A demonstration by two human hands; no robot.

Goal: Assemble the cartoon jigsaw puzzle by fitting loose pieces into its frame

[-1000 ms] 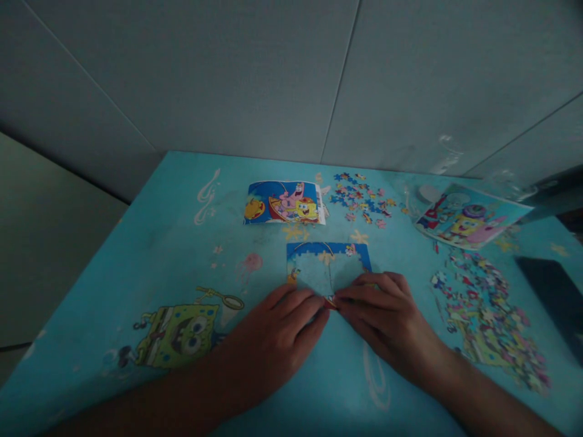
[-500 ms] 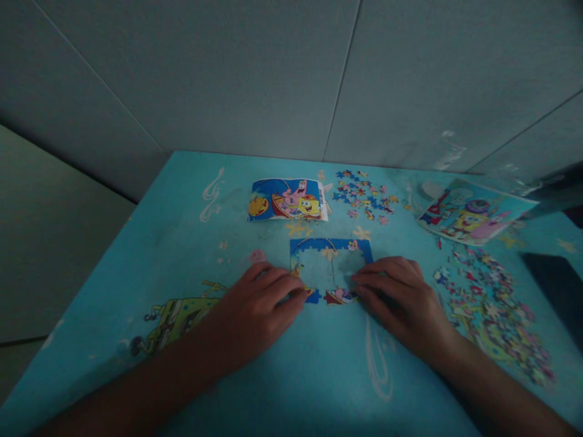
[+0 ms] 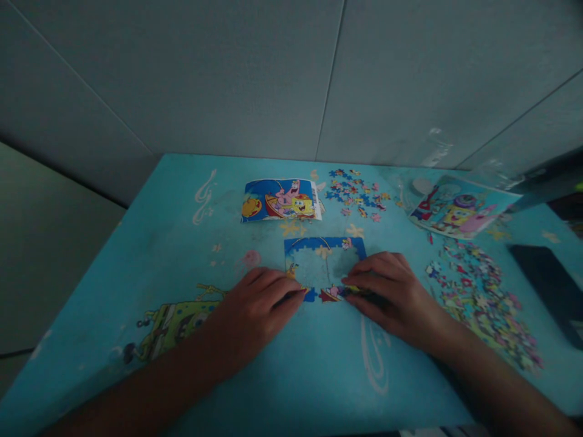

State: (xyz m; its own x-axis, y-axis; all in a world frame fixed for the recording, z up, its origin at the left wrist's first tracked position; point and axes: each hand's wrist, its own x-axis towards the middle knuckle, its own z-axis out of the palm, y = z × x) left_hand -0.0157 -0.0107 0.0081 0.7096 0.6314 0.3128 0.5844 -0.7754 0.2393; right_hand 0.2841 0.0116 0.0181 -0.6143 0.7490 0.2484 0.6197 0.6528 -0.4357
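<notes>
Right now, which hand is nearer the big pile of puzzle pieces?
Right. The right hand is left of the big pile, at the right side of the puzzle frame; the left hand is farther off, at the frame's left side.

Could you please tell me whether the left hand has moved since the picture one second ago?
Yes: the left hand has moved leftward, closer to the pink jellyfish print on the table.

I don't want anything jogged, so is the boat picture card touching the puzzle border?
Apart. The head view shows tabletop between the boat picture card and the top edge of the puzzle border.
</notes>
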